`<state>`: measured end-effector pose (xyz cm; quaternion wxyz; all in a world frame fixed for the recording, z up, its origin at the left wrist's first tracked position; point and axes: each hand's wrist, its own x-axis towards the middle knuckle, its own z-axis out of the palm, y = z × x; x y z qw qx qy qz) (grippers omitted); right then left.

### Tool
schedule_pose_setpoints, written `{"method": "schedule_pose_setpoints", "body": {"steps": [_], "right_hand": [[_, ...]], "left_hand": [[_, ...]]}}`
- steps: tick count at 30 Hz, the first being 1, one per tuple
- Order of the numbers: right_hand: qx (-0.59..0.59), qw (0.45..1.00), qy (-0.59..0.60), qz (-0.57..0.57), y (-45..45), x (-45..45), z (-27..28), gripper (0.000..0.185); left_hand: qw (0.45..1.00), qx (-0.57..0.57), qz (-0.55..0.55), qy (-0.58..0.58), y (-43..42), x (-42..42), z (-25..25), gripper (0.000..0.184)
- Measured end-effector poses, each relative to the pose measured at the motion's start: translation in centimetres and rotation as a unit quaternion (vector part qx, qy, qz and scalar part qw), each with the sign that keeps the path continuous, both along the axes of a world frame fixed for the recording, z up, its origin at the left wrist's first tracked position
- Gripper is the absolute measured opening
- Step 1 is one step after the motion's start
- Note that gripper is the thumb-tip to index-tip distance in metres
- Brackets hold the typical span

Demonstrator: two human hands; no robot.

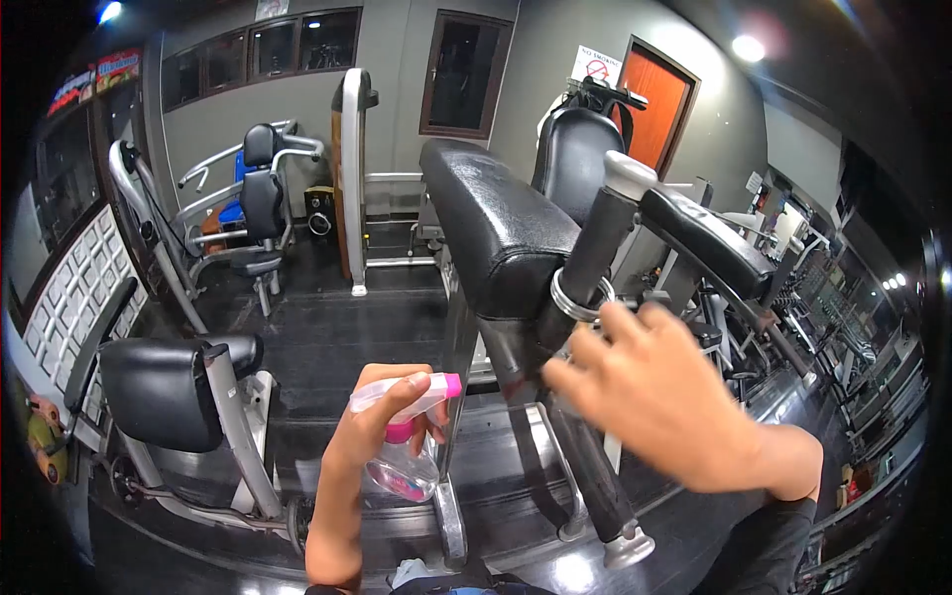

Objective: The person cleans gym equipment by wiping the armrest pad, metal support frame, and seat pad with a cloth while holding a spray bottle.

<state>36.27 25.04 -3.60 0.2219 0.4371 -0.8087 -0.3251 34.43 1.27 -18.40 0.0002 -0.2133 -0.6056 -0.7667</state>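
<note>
My left hand (pixel 387 412) is wrapped round a clear spray bottle (pixel 405 468) with a white and pink trigger head, its pink nozzle pointing right. My right hand (pixel 645 382) is raised in front of a gym machine's dark post, near the metal rings (pixel 577 297) on it. Its fingers are curled and blurred, and I cannot make out whether anything is in them. Just beyond my hands is a long black padded cushion (pixel 496 213) with a glossy surface. The dark post (pixel 598 238) has a silver cap and stands tilted beside the pad.
A black seat pad (pixel 164 395) on a grey frame stands at the left. Farther back are another machine (pixel 263 203), a speaker (pixel 320 214) and a tall grey upright (pixel 352 178). A second black pad (pixel 706 236) juts out at the right, with racks behind it.
</note>
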Motion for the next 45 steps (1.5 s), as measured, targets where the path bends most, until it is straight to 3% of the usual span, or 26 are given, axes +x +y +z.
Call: {"method": "schedule_pose_setpoints", "body": {"steps": [2,5,10,13,16,19,20,22,23,24,26,30,32,34,37,39,40,42,43,45], "right_hand": [[-0.017,1.0,-0.02,0.012,1.8,-0.3,1.1,0.012],[-0.153,0.97,-0.107,0.157,4.3,-0.8,-0.2,0.017],[-0.244,0.942,0.053,0.223,5.0,-1.4,-5.8,0.028],[-0.335,0.919,0.052,0.204,4.6,-1.2,-7.7,0.037],[-0.384,0.907,0.02,0.171,4.8,-0.7,-7.9,0.039],[-0.452,0.85,-0.151,0.224,6.0,-0.8,-7.0,0.042],[-0.454,0.848,-0.153,0.228,7.0,-1.2,-7.6,0.042],[-0.59,0.686,-0.263,0.334,8.6,-2.3,-9.9,0.05],[-0.641,0.631,-0.258,0.353,8.9,-2.7,-11.1,0.045],[-0.641,0.63,-0.26,0.354,9.0,-2.9,-11.9,0.045],[-0.779,0.509,-0.244,0.273,9.0,-3.3,-13.2,0.04],[-0.682,0.666,-0.189,0.236,7.1,-5.4,-13.7,0.042],[-0.694,0.641,-0.19,0.268,5.1,-6.1,-14.2,0.045],[-0.674,0.668,-0.097,0.299,4.0,-6.7,-15.1,0.046],[-0.676,0.657,-0.095,0.318,4.3,-6.2,-16.7,0.044],[-0.667,0.664,-0.134,0.31,5.1,-6.1,-18.1,0.043],[-0.668,0.662,-0.136,0.312,5.4,-6.2,-18.8,0.043],[-0.721,0.585,-0.236,0.288,5.6,-6.6,-19.7,0.04],[-0.743,0.574,-0.213,0.27,5.5,-7.0,-19.7,0.042],[-0.794,0.481,-0.3,0.221,5.1,-7.4,-19.1,0.037]], "left_hand": [[1.0,-0.002,0.0,0.008,0.3,0.2,0.2,0.047],[1.0,0.0,-0.003,0.02,1.2,0.3,0.4,0.047],[0.999,0.001,0.006,0.032,2.7,0.5,0.8,0.045],[0.999,0.005,0.01,0.032,3.1,1.1,1.2,0.045],[0.999,-0.004,0.031,0.035,3.4,2.1,1.4,0.045],[0.998,-0.024,0.051,0.031,3.7,2.9,1.7,0.045],[0.997,-0.03,0.057,0.034,3.8,3.1,1.8,0.046],[0.996,-0.035,0.068,0.036,4.0,3.3,2.1,0.047],[0.996,-0.04,0.066,0.044,4.2,3.3,2.3,0.048],[0.996,-0.046,0.063,0.052,4.4,3.2,2.6,0.05],[0.995,-0.049,0.059,0.071,4.6,2.8,2.6,0.053],[0.991,-0.039,0.057,0.117,5.6,2.2,2.9,0.056],[0.993,-0.034,0.056,0.095,5.8,1.9,3.0,0.055],[0.993,-0.027,0.062,0.094,6.4,1.7,3.5,0.053],[0.995,-0.041,0.071,0.058,7.2,1.7,4.6,0.067],[0.998,-0.028,0.048,0.029,7.6,1.7,5.2,0.059],[1.0,-0.013,0.022,0.001,7.8,1.7,5.5,0.052],[0.999,-0.022,0.021,-0.026,8.2,1.6,6.0,0.055],[1.0,-0.003,-0.009,-0.03,8.3,1.3,6.1,0.057],[0.999,0.017,-0.024,-0.037,8.5,0.8,6.0,0.062]]}}
